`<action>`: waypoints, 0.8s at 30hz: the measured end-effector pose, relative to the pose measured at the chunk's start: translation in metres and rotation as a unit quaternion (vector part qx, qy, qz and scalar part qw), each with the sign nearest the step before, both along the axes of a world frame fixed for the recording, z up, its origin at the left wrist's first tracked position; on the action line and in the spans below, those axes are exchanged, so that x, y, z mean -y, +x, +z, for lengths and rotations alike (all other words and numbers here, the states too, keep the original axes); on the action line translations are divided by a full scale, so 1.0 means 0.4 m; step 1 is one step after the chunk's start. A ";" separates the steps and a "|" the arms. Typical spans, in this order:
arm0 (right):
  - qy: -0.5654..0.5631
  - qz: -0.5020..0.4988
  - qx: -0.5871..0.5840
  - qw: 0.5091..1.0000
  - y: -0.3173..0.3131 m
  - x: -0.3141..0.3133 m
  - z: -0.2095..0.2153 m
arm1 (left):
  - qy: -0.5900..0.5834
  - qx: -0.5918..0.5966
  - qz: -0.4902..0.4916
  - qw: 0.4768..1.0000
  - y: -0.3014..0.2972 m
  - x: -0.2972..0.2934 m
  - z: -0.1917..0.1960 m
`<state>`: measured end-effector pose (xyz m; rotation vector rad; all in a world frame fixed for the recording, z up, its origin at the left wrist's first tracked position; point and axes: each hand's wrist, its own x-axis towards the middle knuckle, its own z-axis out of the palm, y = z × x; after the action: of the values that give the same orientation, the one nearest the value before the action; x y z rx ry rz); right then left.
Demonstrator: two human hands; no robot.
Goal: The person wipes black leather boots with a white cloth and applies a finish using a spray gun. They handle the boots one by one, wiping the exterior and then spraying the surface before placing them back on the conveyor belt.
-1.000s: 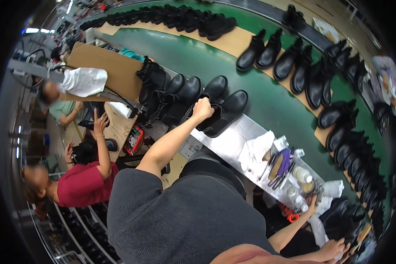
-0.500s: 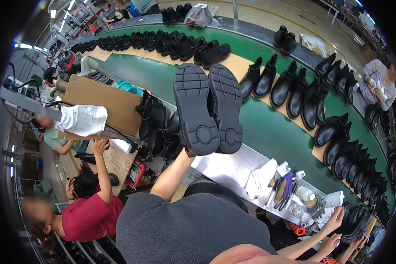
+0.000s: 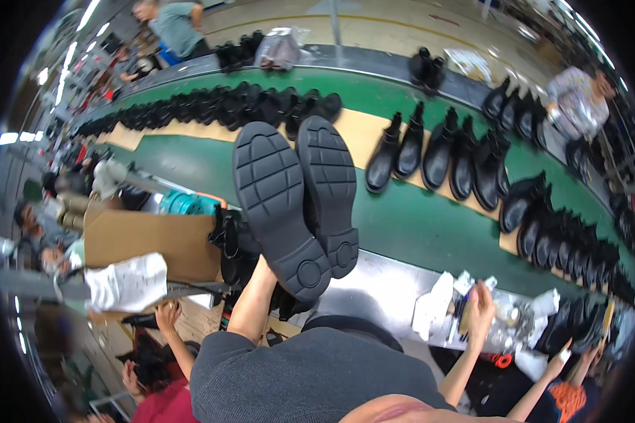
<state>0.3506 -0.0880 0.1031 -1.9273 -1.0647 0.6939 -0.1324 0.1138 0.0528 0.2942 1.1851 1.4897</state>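
Observation:
A pair of black boots [image 3: 279, 204] is held up in front of me, with the ridged soles and round heel marks facing me. My left forearm [image 3: 250, 307] reaches up behind them; the soles hide the hand gripping the pair and most of the uppers. Over the metal ledge [image 3: 374, 292] on the right, my right hand [image 3: 480, 310] is raised with its fingers stretched upward, and nothing shows in it. Beside that hand lie a white cloth [image 3: 432, 307] and several clear bottles and small tools, partly covered by it.
Finished-looking black boots [image 3: 441, 155] stand in rows on cardboard along the green conveyor [image 3: 409, 218]. A cardboard box [image 3: 148, 243] stands to the left, with a white cloth [image 3: 127, 282] near it. Co-workers sit on both sides; a co-worker's hand [image 3: 561, 359] is close on the right.
The boots have shifted left and slightly down in view as the view turned. My right hand has swung left and up, from the ledge's right end to above the bottles and tools.

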 end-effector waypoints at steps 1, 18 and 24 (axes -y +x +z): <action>0.055 -0.017 -0.056 0.997 -0.029 -0.028 0.010 | -0.004 -0.003 -0.011 1.000 0.010 -0.010 -0.007; -0.152 -0.173 0.178 0.957 0.164 0.108 -0.158 | -0.289 0.094 -0.271 0.913 0.157 0.477 -0.237; -0.208 -0.113 0.247 0.940 0.212 0.045 -0.273 | -0.327 0.119 -0.291 0.891 0.211 0.529 -0.277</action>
<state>0.4355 -0.1059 -0.0059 -2.6374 -1.0141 0.3207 -0.0480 -0.0978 -0.0579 -0.0081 1.1887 0.5357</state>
